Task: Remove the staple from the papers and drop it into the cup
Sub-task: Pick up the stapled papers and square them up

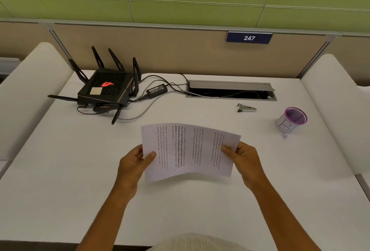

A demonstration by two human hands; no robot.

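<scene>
Printed white papers [190,150] are held up over the middle of the white desk, turned sideways and bowed. My left hand [136,160] pinches their left edge, thumb on top. My right hand [243,157] pinches the right edge. No staple is visible on the sheets. A small cup [291,119] with a purple rim and pen marks on its white wall stands at the right of the desk. A metal staple remover [246,108] lies behind the papers, to the left of the cup.
A black router [106,88] with antennas, a power adapter [156,90] and cables sit at the back left. An open cable hatch [230,90] is set in the desk's back. Tiny scraps [284,137] lie in front of the cup. White dividers flank the desk.
</scene>
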